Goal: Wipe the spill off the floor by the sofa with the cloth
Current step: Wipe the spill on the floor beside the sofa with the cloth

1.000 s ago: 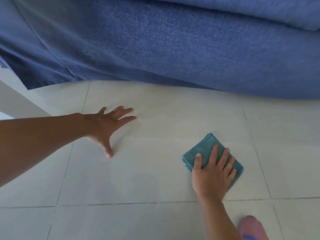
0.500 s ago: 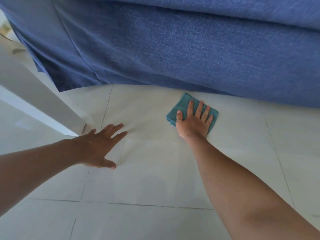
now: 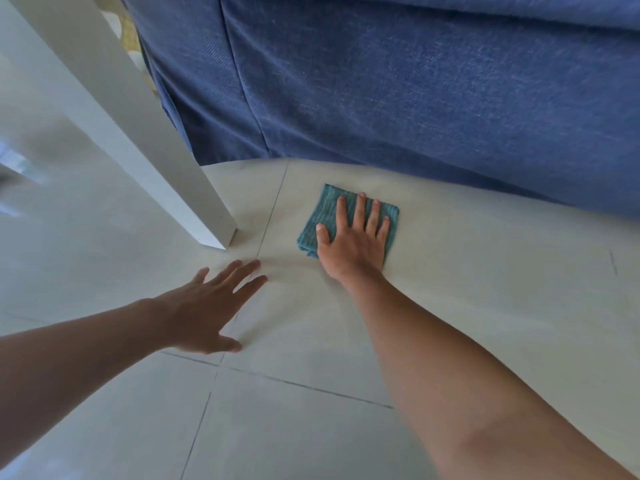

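Note:
A folded teal cloth (image 3: 320,216) lies flat on the pale tiled floor (image 3: 485,271), a short way in front of the blue sofa (image 3: 415,98). My right hand (image 3: 353,244) presses down on the cloth with fingers spread, covering most of it. My left hand (image 3: 211,303) rests flat on the floor to the left, fingers apart, holding nothing. Faint streaks show on the tile between the two hands; no distinct puddle is visible.
A white table leg (image 3: 166,161) slants down to the floor just left of the cloth. The sofa's fabric skirt hangs to the floor along the back. Dark grout lines (image 3: 311,386) cross the tiles in the foreground.
My right hand slid the cloth from the near right up toward the sofa, then a little left. The view shifted, bringing the white table leg in. My left hand stayed flat on the floor.

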The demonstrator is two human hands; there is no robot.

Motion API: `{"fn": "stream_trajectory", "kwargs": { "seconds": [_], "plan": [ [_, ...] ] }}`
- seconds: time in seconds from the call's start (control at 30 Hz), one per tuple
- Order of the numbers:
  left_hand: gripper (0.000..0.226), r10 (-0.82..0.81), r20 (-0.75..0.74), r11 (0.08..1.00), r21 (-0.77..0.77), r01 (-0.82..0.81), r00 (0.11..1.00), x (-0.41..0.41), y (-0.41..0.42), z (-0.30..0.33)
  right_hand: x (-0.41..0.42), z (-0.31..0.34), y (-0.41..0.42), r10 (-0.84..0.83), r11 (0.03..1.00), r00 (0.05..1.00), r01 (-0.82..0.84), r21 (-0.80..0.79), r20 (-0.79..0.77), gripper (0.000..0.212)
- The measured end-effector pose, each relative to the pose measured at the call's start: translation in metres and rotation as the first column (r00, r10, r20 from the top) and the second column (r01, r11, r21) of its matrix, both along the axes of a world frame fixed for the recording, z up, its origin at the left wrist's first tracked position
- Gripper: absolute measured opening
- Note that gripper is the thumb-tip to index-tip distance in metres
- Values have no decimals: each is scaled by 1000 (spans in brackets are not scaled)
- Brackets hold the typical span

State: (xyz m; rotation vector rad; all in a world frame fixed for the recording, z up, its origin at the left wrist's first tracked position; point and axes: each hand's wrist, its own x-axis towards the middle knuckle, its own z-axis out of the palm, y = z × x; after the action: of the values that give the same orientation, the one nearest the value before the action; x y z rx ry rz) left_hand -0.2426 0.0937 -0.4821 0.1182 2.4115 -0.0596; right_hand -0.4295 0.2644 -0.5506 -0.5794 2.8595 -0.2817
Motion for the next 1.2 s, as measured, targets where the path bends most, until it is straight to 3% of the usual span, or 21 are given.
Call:
{"fn": "stream_trajectory", "kwargs": {
  "seconds": [0.57,0.77,1.2],
  "plan": [
    [142,-11,-19,1000,-25,10,1000,-39,-16,6,89,6,27,79,995,997,-78,-61,17,72],
    [150,78,-40,997,25,-77,996,-38,-21,5,137,4,27,70,992,997,-71,-100,-14,72],
    [148,90,-32,994,59,-88,995,-38,-22,2,70,2,-27,170,984,985,-170,-53,3,73]
  ]
}}
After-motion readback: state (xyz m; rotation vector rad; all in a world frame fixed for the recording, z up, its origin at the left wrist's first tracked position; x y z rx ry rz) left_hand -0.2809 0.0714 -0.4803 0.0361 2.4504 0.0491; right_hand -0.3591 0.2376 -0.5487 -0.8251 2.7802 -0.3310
